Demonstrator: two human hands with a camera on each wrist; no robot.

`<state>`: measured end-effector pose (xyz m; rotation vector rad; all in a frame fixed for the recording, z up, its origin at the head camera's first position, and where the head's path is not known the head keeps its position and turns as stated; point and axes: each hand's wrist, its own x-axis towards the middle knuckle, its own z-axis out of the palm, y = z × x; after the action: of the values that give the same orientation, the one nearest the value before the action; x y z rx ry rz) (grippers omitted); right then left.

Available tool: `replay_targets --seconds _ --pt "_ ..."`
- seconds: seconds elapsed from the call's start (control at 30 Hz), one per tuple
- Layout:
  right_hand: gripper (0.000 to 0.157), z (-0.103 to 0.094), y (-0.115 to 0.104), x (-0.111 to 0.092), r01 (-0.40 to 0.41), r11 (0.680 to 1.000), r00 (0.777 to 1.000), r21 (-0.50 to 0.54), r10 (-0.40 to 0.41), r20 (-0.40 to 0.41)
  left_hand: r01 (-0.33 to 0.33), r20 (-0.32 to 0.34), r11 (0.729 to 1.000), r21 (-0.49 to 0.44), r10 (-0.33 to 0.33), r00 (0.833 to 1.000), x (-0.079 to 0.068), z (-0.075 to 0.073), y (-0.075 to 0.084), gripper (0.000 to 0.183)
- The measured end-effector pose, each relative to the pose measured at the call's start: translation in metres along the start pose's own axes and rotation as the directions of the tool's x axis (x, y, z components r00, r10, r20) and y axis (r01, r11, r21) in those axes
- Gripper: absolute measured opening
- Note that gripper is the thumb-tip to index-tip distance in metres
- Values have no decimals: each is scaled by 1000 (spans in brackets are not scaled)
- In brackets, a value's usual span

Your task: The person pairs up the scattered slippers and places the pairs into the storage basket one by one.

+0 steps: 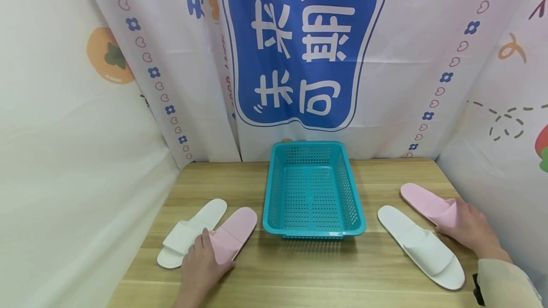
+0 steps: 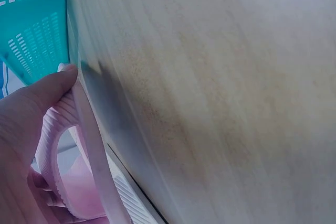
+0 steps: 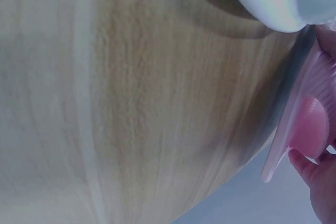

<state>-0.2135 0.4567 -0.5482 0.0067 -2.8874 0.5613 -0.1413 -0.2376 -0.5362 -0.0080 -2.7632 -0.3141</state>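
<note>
Near the left side of the table, my left hand [image 1: 200,261] grips a pink slipper [image 1: 240,224] across its strap and sides. In the left wrist view the thumb presses the sole's edge of this pink slipper [image 2: 94,145], and its sole is tilted off the wood. A white slipper [image 1: 181,236] lies just left of it. At the far right, my right hand [image 1: 473,232] holds another pink slipper [image 1: 421,198] by its strap and sides. Its sole edge stands tilted in the right wrist view. A second white slipper [image 1: 428,251] lies to its left, strap up.
A teal perforated basket [image 1: 310,198] stands at the back middle of the wooden table [image 1: 299,279], between the two pairs. Printed cloth [image 1: 197,61] hangs behind the table, and pale sheets [image 1: 64,156] flank both sides.
</note>
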Motion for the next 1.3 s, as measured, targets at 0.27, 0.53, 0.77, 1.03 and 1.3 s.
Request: replay_targets --seconds 0.27,0.53,0.77,1.03,1.3 --pt "95 -3 -4 2 20 1000 999 -12 -21 -36 -30 -55 1000 8 30 998 2 1 -2 122" --pt "95 -6 -6 2 26 1000 998 -15 -27 -50 -55 -90 998 11 56 994 5 -3 1 121" --pt "95 -14 -10 5 14 1000 999 -4 -14 -36 -80 -131 996 41 85 988 9 -10 2 120" --pt "92 -23 -16 8 52 999 995 -16 -53 -90 -102 -198 993 65 113 974 20 -20 0 120" --pt "98 -29 -21 9 62 998 991 -25 -65 -113 -171 -300 980 98 193 934 31 -25 -6 119"
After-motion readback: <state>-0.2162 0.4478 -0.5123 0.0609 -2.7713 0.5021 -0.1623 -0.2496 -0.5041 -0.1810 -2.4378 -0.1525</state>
